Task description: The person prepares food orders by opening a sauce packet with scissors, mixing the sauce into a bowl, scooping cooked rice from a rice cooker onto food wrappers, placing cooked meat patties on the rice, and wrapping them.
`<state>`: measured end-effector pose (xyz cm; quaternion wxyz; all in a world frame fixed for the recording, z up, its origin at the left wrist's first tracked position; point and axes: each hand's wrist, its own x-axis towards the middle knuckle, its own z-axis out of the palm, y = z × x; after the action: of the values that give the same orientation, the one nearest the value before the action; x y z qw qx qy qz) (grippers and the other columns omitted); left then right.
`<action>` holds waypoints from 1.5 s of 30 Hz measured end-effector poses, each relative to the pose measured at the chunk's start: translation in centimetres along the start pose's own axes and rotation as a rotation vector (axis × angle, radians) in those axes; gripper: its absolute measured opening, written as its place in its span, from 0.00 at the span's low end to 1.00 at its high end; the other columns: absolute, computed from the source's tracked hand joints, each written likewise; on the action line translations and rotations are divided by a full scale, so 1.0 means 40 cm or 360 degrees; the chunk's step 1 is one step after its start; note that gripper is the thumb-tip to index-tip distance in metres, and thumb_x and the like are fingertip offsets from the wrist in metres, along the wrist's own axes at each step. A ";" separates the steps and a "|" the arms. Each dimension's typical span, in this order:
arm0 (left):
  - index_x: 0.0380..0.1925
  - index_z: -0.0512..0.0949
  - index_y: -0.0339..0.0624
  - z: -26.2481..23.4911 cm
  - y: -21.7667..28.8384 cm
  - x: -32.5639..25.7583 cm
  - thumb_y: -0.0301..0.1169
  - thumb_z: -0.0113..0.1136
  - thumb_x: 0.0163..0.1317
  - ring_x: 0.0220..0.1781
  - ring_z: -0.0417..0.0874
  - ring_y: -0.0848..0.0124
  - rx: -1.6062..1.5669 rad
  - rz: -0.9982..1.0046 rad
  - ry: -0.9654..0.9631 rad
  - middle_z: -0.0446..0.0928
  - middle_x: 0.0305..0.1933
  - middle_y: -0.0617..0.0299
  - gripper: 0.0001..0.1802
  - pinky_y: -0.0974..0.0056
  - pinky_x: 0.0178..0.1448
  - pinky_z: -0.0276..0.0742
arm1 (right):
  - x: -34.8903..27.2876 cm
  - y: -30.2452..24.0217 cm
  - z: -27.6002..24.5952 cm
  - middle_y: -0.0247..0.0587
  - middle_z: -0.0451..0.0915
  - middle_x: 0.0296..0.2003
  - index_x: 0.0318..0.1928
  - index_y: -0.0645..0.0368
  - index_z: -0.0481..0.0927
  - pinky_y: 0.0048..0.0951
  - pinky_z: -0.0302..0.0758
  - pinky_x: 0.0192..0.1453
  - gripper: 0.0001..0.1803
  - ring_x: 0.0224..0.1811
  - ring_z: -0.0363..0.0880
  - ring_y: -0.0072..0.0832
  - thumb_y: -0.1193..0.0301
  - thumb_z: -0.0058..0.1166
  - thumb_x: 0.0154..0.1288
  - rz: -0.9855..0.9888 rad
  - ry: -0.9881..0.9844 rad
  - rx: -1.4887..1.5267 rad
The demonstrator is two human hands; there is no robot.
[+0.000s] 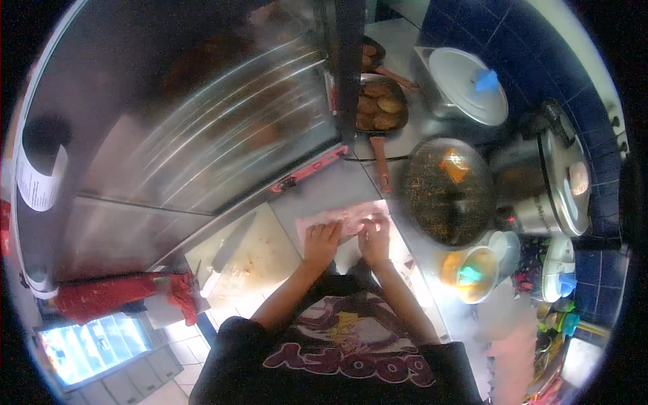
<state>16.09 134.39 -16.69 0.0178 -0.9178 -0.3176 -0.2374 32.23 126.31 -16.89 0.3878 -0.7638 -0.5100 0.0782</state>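
Observation:
A flat, pale pink sheet or packet [337, 220] lies on the light counter in front of me; its exact kind cannot be made out. My left hand [321, 244] has its fingers bent over the near edge, toward the left half. Toward the other end, my right hand [374, 241] grips the same edge with curled fingers and thumb drawn together. To the left is a cream cutting board [266, 253] with small stains or crumbs. A broad-bladed knife [231, 248] rests on it, its pale handle toward me.
Beyond the counter are a frying pan [381, 101] of round browned pieces and a large dark pan [445, 202]. A multicooker [547, 182], a white lid [466, 84] and a bowl with orange contents [470, 273] stand right. A steel appliance [223, 128] fills the upper left; red cloth [108, 300] hangs below.

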 end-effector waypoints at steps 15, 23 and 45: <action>0.48 0.77 0.42 0.052 -0.115 -0.069 0.33 0.62 0.58 0.51 0.79 0.57 -0.0306 -0.0021 -0.0096 0.80 0.48 0.58 0.17 0.48 0.58 0.74 | 0.085 0.173 -0.052 0.43 0.81 0.50 0.56 0.57 0.79 0.44 0.67 0.70 0.22 0.60 0.76 0.42 0.68 0.51 0.61 -0.0721 -0.0724 -0.0465; 0.44 0.81 0.40 -0.031 -0.153 -0.056 0.33 0.62 0.58 0.52 0.81 0.59 -0.0225 0.0358 -0.0231 0.82 0.50 0.57 0.15 0.52 0.60 0.76 | 0.108 0.159 -0.090 0.42 0.74 0.61 0.61 0.57 0.76 0.45 0.64 0.73 0.24 0.68 0.68 0.42 0.69 0.50 0.63 -0.0918 -0.1012 -0.0594; 0.45 0.80 0.48 0.056 -0.091 -0.031 0.39 0.62 0.57 0.45 0.79 0.60 -0.0182 -0.0040 -0.0249 0.79 0.44 0.61 0.17 0.52 0.49 0.74 | 0.092 0.082 -0.009 0.42 0.80 0.45 0.52 0.60 0.79 0.41 0.74 0.54 0.20 0.51 0.77 0.38 0.69 0.53 0.59 -0.0651 -0.0602 -0.0734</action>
<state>14.04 137.01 -19.65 -0.0626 -0.9291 -0.3153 -0.1830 36.49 128.65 -17.82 0.1116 -0.6853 -0.7194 0.0218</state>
